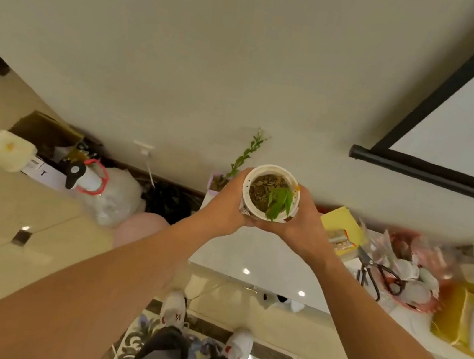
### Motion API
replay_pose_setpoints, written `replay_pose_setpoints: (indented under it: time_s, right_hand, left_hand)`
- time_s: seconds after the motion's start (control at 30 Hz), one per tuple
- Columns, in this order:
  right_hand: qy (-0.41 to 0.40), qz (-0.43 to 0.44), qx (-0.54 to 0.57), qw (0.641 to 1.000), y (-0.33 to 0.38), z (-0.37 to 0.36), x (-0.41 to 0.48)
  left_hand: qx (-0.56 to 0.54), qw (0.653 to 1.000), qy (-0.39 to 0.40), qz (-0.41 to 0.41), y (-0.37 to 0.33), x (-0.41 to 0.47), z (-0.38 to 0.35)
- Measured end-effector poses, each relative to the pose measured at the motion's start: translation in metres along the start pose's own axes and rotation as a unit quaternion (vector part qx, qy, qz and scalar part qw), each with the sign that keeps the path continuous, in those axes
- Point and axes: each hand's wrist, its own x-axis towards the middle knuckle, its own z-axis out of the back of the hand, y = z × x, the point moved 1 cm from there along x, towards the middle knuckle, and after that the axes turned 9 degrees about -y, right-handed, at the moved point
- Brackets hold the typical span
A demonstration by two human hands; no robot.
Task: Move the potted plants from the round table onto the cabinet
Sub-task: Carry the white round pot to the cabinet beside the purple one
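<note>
Head view: a white pot (270,195) with a small green plant was clasped between the left hand (227,201) and right hand (301,217), fingers wrapped around it, above the cabinet's (249,252) back edge. No writing could be read.

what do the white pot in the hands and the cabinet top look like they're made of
White pot: likely plastic, thin even rim with small holes along it, matte white; ceramic can't be ruled out. Both hands cup it, left hand, right hand. Cabinet top: glossy white, perhaps polished stone or lacquer, since ceiling lights reflect sharply in it.
</note>
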Motion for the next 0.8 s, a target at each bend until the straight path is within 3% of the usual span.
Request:
replay_pose_setpoints:
  time_s: [0.2, 0.4, 0.8]
  right_hand:
    - [-0.005, -0.062, -0.010, 0.998, -0.086, -0.043, 0.020]
    - [0.000, -0.099, -0.034, 0.994, -0.163, -0.073, 0.034]
    - [-0.040, -0.202, -0.054, 0.977, -0.229, -0.096, 0.069]
  left_hand:
    - [-0.001, 0.998, -0.029, 0.056, 0.095, 0.026, -0.024]
    - [0.006, 0.997, 0.032, 0.075, 0.175, 0.050, -0.042]
    - [-0.047, 0.991, 0.063, 0.105, 0.230, 0.103, -0.058]
